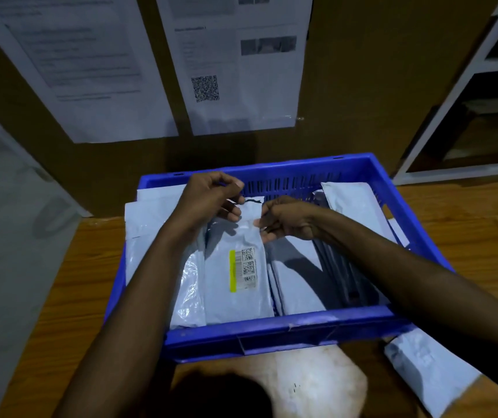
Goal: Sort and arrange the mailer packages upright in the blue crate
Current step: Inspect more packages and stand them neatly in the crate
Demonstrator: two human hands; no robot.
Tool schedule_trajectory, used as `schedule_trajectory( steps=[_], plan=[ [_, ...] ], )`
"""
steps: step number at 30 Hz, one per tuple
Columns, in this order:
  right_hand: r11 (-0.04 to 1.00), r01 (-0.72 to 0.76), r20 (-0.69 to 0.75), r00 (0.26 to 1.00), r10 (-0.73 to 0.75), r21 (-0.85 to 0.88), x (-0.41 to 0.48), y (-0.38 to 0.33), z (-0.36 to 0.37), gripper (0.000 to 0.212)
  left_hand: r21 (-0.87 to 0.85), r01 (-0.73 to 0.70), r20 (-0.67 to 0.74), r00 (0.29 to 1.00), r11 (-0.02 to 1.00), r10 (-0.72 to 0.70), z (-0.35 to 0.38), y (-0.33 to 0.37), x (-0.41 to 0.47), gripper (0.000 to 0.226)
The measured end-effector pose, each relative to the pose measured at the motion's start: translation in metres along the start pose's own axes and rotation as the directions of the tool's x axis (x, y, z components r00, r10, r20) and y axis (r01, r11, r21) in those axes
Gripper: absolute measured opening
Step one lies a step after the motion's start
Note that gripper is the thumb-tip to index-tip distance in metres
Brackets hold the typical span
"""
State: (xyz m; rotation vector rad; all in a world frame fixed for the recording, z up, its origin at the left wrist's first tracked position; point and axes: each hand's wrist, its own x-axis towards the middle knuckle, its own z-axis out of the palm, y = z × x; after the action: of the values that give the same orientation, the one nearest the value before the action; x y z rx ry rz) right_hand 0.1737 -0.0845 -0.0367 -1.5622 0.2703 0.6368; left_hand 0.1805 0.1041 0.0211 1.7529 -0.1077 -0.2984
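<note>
Looks well along: several white mailers [353, 203] stand or lean on edge in the blue crate [272, 330]. At least one loose mailer [422, 366] is left on the table [70, 282], front right. Left hand [208, 197] & right hand [284, 218] both pinch the top edge of the labelled mailer [235, 285], mid-crate, fingers curled; it's leaning, not yet upright.

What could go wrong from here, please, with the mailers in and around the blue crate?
The left hand and right hand pinch only the labelled mailer by its top end, so it might slip or sag.
The mailers on the left stick up past the rim of the blue crate and could topple out.
The loose mailer on the table lies outside the crate and may be missed.
</note>
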Motion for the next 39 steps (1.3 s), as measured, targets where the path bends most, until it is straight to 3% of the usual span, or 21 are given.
schedule_trajectory(
  steps=[6,9,15,19,23,25,27,28,30,34,36,39],
  plan=[
    [0.980,0.054,0.009,0.999,-0.053,-0.190,-0.002,0.003,-0.002,0.015,0.143,0.136,0.067,0.987,0.980,-0.146,0.010,-0.010,-0.001,0.015],
    [0.950,0.099,-0.044,0.992,-0.117,-0.297,0.000,0.003,-0.007,0.021,0.198,0.174,0.088,0.977,0.965,-0.194,0.010,-0.013,-0.001,0.017],
    [0.919,0.146,-0.095,0.976,-0.194,-0.367,0.001,-0.005,-0.021,0.022,0.180,0.149,0.040,0.987,0.972,-0.159,0.010,-0.011,0.001,0.017],
    [0.897,0.151,-0.132,0.966,-0.223,-0.415,0.000,-0.009,-0.031,0.018,0.229,0.213,0.080,0.968,0.950,-0.236,0.014,-0.011,-0.001,0.020],
    [0.860,0.138,-0.140,0.962,-0.234,-0.491,0.001,-0.012,-0.038,0.015,0.213,0.134,0.048,0.988,0.968,-0.148,0.016,-0.010,-0.002,0.017],
    [0.782,0.116,-0.130,0.961,-0.245,-0.613,0.002,-0.011,-0.043,0.015,0.251,0.048,0.038,0.998,0.967,-0.059,0.018,-0.010,-0.002,0.011],
    [0.636,0.117,-0.064,0.965,-0.254,-0.763,0.004,-0.009,-0.045,0.008,0.326,-0.080,0.060,0.996,0.942,0.064,0.023,-0.012,-0.002,0.007],
    [0.555,0.125,-0.019,0.969,-0.247,-0.822,0.004,-0.007,-0.044,0.006,0.389,-0.155,0.100,0.987,0.908,0.126,0.026,-0.013,-0.003,0.006],
    [0.442,0.130,0.044,0.979,-0.200,-0.888,0.004,-0.004,-0.041,0.021,0.509,-0.294,0.226,0.952,0.809,0.204,0.035,-0.021,-0.005,0.006],
    [0.303,0.152,0.136,0.988,-0.075,-0.941,0.006,0.003,-0.034,0.032,0.717,-0.458,0.489,0.868,0.526,0.089,0.046,-0.035,-0.004,0.017],
    [0.192,0.182,0.181,0.983,-0.023,-0.964,0.008,0.006,-0.028,0.027,0.785,-0.482,0.525,0.851,0.390,-0.005,0.047,-0.034,-0.002,0.030],
    [0.055,0.205,0.206,0.979,0.007,-0.977,0.012,0.012,-0.022,0.023,0.803,-0.458,0.495,0.869,0.383,0.001,0.044,-0.035,0.001,0.033]
  ],
)
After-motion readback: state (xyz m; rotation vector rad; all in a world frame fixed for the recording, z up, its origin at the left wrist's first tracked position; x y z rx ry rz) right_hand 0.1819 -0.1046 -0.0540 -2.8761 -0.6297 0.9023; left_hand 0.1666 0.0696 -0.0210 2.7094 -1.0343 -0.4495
